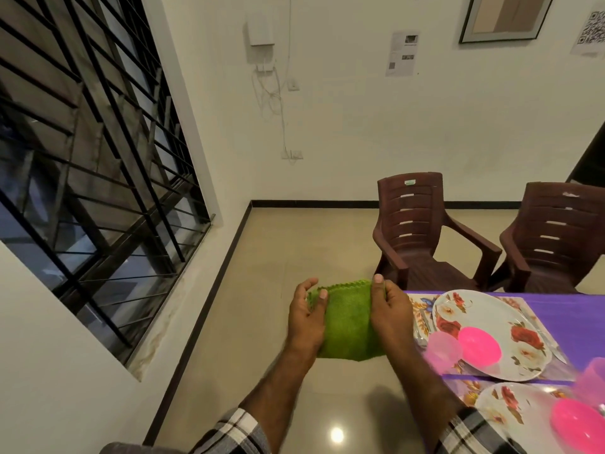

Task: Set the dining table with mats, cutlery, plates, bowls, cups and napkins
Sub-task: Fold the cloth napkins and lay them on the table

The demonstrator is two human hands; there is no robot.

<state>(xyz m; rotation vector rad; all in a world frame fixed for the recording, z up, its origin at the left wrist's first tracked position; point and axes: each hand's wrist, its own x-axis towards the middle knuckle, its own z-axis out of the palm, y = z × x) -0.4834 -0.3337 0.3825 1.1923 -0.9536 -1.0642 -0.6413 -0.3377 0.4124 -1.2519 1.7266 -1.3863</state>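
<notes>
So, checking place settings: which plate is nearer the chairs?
The farther plate, fully in view beyond the other plate, which is cut off at the frame's bottom.

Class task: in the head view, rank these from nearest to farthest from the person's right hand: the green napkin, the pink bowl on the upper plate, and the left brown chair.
1. green napkin: gripped by the right hand, held off the table's left edge.
2. pink bowl: right of the hand, on the floral plate.
3. brown chair: beyond the table, toward the wall.
</notes>
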